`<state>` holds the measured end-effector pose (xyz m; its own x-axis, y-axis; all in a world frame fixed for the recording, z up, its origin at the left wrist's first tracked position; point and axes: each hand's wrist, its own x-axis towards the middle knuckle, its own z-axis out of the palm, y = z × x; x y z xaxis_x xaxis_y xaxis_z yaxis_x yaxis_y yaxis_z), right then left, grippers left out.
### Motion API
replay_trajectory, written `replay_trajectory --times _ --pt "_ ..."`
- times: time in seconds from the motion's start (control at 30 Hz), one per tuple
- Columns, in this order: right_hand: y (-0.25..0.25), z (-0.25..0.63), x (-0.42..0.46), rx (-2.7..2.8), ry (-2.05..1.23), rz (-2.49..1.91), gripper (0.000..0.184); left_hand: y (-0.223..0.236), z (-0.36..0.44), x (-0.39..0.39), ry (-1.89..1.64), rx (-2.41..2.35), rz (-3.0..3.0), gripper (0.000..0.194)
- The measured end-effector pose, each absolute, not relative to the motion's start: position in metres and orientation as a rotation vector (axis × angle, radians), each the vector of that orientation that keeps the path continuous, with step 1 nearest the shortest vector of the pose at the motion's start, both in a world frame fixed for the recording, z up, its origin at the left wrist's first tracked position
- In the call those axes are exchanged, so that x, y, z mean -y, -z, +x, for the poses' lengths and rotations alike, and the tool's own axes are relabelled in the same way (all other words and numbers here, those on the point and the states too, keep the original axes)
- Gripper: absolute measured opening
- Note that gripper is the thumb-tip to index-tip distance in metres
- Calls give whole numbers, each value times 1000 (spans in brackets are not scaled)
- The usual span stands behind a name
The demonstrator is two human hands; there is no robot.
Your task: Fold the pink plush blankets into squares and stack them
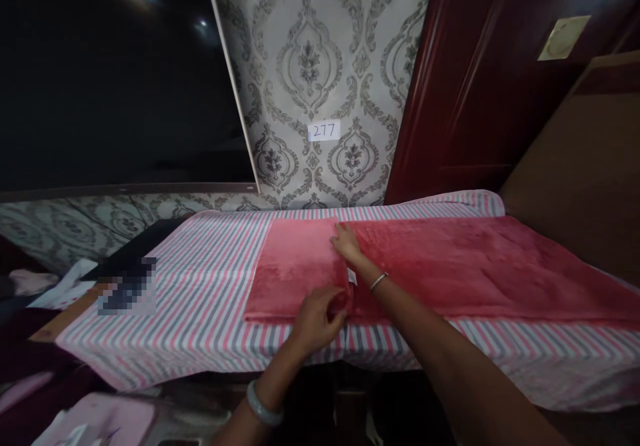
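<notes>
Blanket (440,266), red, partly folded, from frame centre to right edge, my left hand (316,319) curled low on its folded edge (344,266), whether pinching I cannot tell, my right hand (347,242) loosely spread higher up.

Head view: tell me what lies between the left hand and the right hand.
In the head view, a small white tag lies between the left hand and right hand, by an edge of the red blanket.
</notes>
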<state>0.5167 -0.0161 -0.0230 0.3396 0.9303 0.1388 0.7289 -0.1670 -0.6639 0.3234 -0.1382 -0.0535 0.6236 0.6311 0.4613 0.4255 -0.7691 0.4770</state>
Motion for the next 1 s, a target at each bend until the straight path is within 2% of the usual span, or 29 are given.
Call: replay_trajectory --times 0.13,0.2,0.33,0.4,0.57,0.73,0.83,1.0 --pt "5 492 12 1664 -237 -1974 65 13 308 77 -927 -1063 2485 47" --pt "2 483 11 1766 -158 -1997 66 1 302 43 -756 -1353 2567 54" --pt "19 482 13 1873 -182 -2110 68 11 293 4 -252 -1753 2621 66" --pt "35 487 15 1904 -218 -2169 70 27 290 1 -153 -1798 2648 65" --pt "54 492 19 1923 -177 -2189 74 49 288 5 -194 -1806 2691 65" --pt "34 488 7 1894 -218 -2226 68 47 288 3 -246 -1784 2701 64" --pt "19 485 -10 1845 -128 -2180 64 46 288 3 -262 -1792 2693 64" --pt "28 488 -27 1854 -105 -2171 64 48 288 5 -250 -1793 2686 63"
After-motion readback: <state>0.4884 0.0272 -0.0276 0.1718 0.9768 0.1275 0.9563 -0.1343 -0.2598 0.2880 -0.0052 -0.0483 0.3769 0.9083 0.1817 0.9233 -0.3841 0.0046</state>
